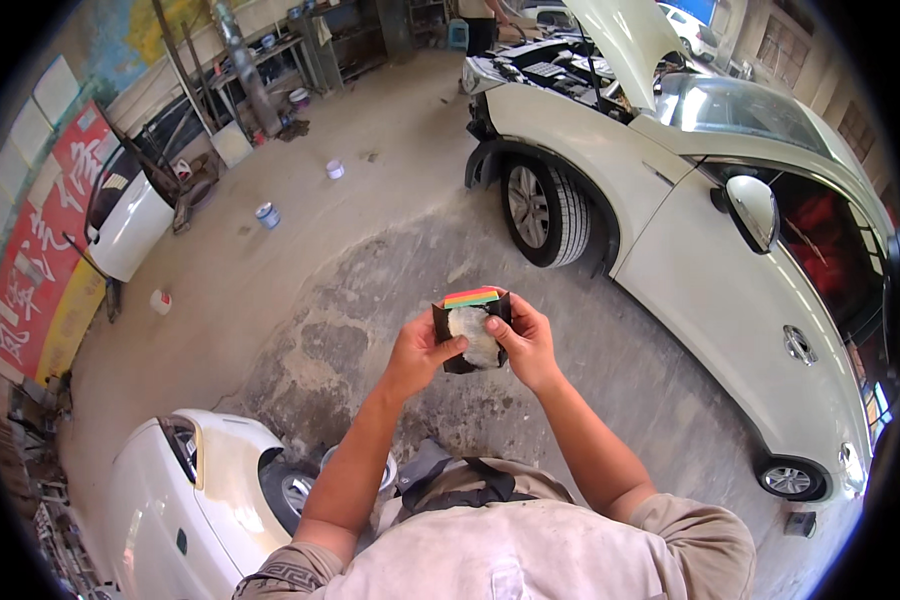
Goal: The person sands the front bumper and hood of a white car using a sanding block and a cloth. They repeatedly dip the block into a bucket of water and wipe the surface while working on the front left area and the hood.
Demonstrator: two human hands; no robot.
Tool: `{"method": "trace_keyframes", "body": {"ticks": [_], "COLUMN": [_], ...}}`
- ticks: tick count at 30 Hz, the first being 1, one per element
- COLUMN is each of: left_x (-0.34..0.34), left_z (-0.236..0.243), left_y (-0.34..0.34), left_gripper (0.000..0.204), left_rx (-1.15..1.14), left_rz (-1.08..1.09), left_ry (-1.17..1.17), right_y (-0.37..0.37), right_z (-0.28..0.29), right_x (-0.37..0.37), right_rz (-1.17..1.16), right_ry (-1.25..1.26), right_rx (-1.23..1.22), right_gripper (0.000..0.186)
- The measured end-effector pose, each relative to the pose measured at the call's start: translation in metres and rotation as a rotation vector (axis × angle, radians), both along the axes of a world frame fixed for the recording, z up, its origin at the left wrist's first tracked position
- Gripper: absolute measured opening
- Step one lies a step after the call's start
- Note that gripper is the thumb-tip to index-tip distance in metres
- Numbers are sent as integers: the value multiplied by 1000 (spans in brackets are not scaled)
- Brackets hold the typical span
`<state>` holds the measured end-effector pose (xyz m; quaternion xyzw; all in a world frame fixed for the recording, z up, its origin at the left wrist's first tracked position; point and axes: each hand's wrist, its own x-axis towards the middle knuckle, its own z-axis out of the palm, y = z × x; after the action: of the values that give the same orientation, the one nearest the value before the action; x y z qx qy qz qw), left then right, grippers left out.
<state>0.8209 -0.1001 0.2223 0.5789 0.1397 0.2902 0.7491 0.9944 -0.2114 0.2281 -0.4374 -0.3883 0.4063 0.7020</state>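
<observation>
My left hand and my right hand grip the two sides of a black sheet that looks like sandpaper, in front of my body. Its middle carries a whitish, dusty patch, and both thumbs press on that face. Along the sheet's far edge shows a small block striped red, yellow and green. How far the sheet wraps round the block is hidden, as are most of my fingers, curled behind it.
A white car with its hood up stands at the right, front wheel turned out. Lower left is another car with a yellowish patch. Cans and a white car door are farther left. Another person stands at the back.
</observation>
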Motion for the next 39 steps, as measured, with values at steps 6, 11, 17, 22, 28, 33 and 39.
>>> {"method": "trace_keyframes", "body": {"ticks": [6,11,17,22,28,33,39], "left_x": [-10,-27,-45,-45,-40,-55,-94], "left_z": [2,15,10,-1,1,-3,-11], "left_y": [90,160,235,287,357,396,417], "left_gripper": [44,45,47,50,47,47,56], "left_rx": [-35,-50,-57,-56,-313,-460,-547], "left_rz": [-36,-23,44,151,280,574,958], "left_ry": [-63,-69,-56,5,-27,-133,-172], "right_y": [85,159,242,317,435,519,597], "right_z": [3,9,17,-3,-27,-19,-24], "right_x": [-12,-27,-41,-27,-17,-43,-92], "right_rz": [4,11,93,229,357,538,773], "right_ry": [11,-13,17,116,148,258,5], "right_rx": [-31,-16,1,-45,-120,-320,-462], "right_gripper": [47,49,49,44,41,46,50]}}
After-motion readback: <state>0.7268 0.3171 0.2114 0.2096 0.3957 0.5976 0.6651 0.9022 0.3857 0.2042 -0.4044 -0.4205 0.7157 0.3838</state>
